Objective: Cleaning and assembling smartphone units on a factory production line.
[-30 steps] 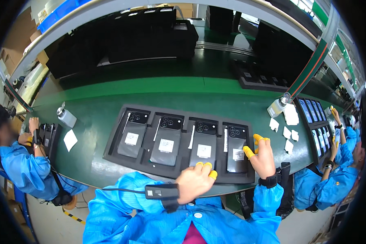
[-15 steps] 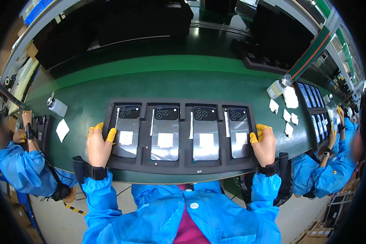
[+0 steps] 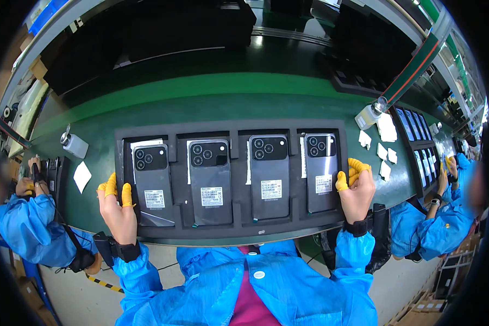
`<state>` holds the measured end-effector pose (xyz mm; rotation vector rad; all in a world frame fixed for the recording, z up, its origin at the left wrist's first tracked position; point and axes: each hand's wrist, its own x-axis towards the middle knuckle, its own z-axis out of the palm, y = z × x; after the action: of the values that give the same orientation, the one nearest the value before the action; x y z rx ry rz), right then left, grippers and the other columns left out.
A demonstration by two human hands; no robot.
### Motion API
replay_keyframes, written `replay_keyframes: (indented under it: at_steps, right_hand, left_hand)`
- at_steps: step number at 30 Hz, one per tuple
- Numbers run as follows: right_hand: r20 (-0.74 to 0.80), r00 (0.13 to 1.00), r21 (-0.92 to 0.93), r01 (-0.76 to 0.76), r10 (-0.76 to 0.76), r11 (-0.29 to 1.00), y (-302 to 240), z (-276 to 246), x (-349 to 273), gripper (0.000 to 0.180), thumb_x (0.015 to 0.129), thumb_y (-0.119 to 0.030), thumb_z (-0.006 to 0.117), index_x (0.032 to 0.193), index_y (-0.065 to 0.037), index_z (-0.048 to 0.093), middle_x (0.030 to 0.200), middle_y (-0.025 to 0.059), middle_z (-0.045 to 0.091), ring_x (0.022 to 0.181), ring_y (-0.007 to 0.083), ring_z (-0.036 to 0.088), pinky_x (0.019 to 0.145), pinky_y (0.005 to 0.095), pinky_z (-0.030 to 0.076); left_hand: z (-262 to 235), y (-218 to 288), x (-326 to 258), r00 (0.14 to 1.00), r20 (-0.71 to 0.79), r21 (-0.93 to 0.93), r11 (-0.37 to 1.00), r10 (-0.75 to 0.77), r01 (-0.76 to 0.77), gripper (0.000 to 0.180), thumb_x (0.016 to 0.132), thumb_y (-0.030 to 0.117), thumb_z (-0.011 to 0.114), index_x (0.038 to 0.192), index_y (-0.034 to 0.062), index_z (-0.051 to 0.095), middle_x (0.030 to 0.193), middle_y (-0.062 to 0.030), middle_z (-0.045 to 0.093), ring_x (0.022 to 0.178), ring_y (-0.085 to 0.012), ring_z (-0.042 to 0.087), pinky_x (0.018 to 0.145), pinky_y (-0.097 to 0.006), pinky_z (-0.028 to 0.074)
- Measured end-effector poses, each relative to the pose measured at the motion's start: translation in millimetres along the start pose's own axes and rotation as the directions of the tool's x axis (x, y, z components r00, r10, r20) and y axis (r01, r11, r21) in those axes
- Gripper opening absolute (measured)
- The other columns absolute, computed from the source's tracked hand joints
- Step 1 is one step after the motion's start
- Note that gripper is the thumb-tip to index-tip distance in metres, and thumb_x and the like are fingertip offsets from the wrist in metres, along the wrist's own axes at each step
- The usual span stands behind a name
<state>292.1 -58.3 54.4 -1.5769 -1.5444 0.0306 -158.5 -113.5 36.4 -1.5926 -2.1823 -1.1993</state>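
A dark grey foam tray (image 3: 239, 232) is held level across in front of me, seemingly raised toward me. My left hand (image 3: 118, 212), with yellow finger cots, grips its left end. My right hand (image 3: 358, 190), with the same cots, grips the right end. Several dark smartphones lie back up in a row of recesses, cameras at the far end: a leftmost phone (image 3: 151, 187), slightly askew, two middle phones (image 3: 211, 176) (image 3: 269, 174) and a rightmost phone (image 3: 321, 165). Each bears a white label. White slips show beside the phones. My fingertips under the tray are hidden.
On the green bench (image 3: 212, 108) stand a pump bottle (image 3: 74, 144) at left and another bottle (image 3: 368, 117) at right. White wipes (image 3: 384, 157) lie scattered nearby. Phone trays (image 3: 418, 146) stand farther right. Co-workers in blue sit at both sides.
The tray has come closer to my view and its left end has shifted left with my left hand. Glare has left the phone backs, so their labels show clearly.
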Motion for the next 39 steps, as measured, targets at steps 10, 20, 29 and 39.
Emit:
replay_keyframes:
  at_steps: [10,20,29,39]
  right_hand:
    - [0.041,0.999,-0.007,0.008,-0.007,1.0,9.4,10.3,3.6,0.034,0.071,0.003,0.072,0.104,0.004,0.064,0.086,0.0097,0.056,0.065,0.0176,0.053,0.06,0.0296,0.046]
    - [0.382,0.922,-0.212,0.023,0.061,0.977,29.7,-4.6,44.8,0.029,0.077,-0.008,0.074,0.101,0.004,0.064,0.096,0.0192,0.063,0.078,0.0321,0.063,0.068,0.0383,0.05]
    - [0.595,0.754,-0.152,0.444,-0.277,0.883,-13.1,58.2,77.8,0.036,0.083,-0.028,0.073,0.101,0.003,0.069,0.103,0.0199,0.066,0.099,0.0373,0.061,0.088,0.0443,0.048]
    - [0.551,0.799,-0.153,0.378,-0.238,0.913,-20.4,46.0,67.1,0.05,0.068,-0.013,0.079,0.111,0.0,0.057,0.112,0.0229,0.05,0.106,0.0415,0.049,0.095,0.0471,0.041]
  left_hand:
    - [-4.1,5.7,0.8,1.0,0.006,-0.022,1.0,-0.01,0.01,0.031,0.086,0.002,0.067,0.114,-0.009,0.061,0.105,-0.0213,0.058,0.095,-0.0379,0.057,0.086,-0.04,0.045]
    - [17.7,20.4,30.9,0.943,0.332,0.152,0.988,-0.016,-0.036,0.033,0.085,0.01,0.069,0.112,-0.0066,0.062,0.105,-0.0233,0.059,0.094,-0.0433,0.058,0.081,-0.043,0.048]
    - [71.6,55.8,58.9,0.792,0.56,0.04,0.947,0.243,-0.319,0.04,0.084,0.024,0.069,0.111,-0.0052,0.064,0.109,-0.0226,0.06,0.101,-0.0396,0.058,0.09,-0.044,0.047]
    - [47.6,73.3,61.5,0.902,0.392,-0.045,0.983,0.183,-0.18,0.039,0.071,0.024,0.081,0.097,-0.0013,0.065,0.108,-0.0205,0.05,0.104,-0.0367,0.049,0.093,-0.041,0.043]
